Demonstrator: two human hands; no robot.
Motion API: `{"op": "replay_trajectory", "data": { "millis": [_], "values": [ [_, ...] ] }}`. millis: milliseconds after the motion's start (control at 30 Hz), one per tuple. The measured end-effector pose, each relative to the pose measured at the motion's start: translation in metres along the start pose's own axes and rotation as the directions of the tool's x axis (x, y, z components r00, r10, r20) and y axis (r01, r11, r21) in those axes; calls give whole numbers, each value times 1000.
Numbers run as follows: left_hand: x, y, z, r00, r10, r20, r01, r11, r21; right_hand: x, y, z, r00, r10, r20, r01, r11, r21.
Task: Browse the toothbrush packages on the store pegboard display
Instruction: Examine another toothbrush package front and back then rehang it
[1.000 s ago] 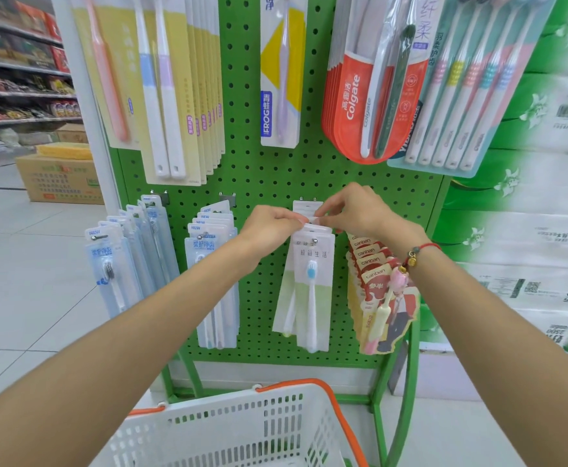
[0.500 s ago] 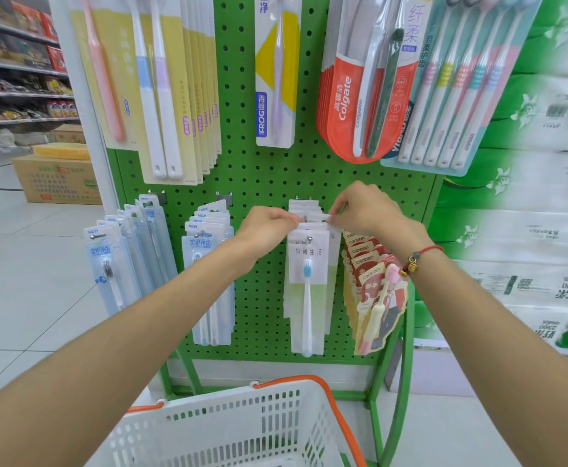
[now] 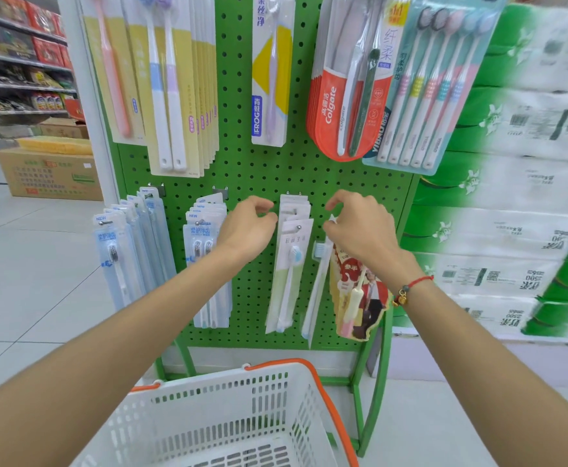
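Observation:
A green pegboard [image 3: 259, 170] holds rows of toothbrush packages. In the middle of the lower row hangs a stack of white-and-pale-green packages [image 3: 292, 264], each with a blue-headed brush. My left hand [image 3: 249, 230] hovers just left of the stack's top, fingers loosely curled and holding nothing. My right hand [image 3: 360, 230] is to the right of the stack. Its fingertips pinch the top of one toothbrush package [image 3: 316, 284], which hangs edge-on beside the stack.
A white basket with an orange handle [image 3: 228, 375] sits below my arms. Red cartoon packages [image 3: 367, 298] hang under my right wrist and blue packs [image 3: 205, 237] by my left. Colgate packs [image 3: 329, 106] hang above. Tissue packs [image 3: 511, 230] are stacked at the right.
Both hands were pinching the top of the front package on the hook. My left hand has let go and drawn left; my right hand has moved right with one package.

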State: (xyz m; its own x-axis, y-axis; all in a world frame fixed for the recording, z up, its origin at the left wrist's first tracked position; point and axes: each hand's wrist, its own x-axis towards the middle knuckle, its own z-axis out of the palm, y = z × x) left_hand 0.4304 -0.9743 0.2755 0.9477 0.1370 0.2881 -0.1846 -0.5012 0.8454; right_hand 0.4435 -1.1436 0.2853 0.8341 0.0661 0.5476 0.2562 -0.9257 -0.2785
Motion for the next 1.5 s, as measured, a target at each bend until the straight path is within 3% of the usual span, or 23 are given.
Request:
{"op": "replay_trajectory", "data": {
  "millis": [133,333,467,633,767,933,1000,1100,1233,1500],
  "values": [
    [-32,-12,-9,999,52,-11,-52,999,2,-31,-7,-3,998,-20,-65,29,991,131],
    [-76,-58,-15,987,45,153,-41,999,-28,-70,-16,10,985,-74,-153,129,912,389],
    [-88,-80,-17,976,37,213,-32,999,-26,-81,-20,18,982,-154,-114,191,821,538],
    [-92,-89,-18,949,30,313,-20,999,-37,-87,-24,25,973,-228,26,144,698,702],
    [-93,-91,-22,931,-16,364,68,989,-130,-89,-23,35,987,-153,54,48,593,804],
    [-97,-91,-23,913,-79,400,198,944,-265,-97,-29,53,982,85,170,-189,536,823],
    [-98,-91,-21,923,-103,370,223,928,-299,-99,-31,56,973,119,197,-229,584,778],
    [-99,-90,-17,939,-112,324,231,905,-358,-101,-35,52,970,101,222,-233,656,718],
    [-101,-88,-14,948,-129,291,243,883,-401,-103,-37,52,974,51,220,-198,664,721],
    [-102,-88,-14,950,-117,288,233,881,-412,-103,-36,50,970,25,243,-213,578,788]
  ]
}}
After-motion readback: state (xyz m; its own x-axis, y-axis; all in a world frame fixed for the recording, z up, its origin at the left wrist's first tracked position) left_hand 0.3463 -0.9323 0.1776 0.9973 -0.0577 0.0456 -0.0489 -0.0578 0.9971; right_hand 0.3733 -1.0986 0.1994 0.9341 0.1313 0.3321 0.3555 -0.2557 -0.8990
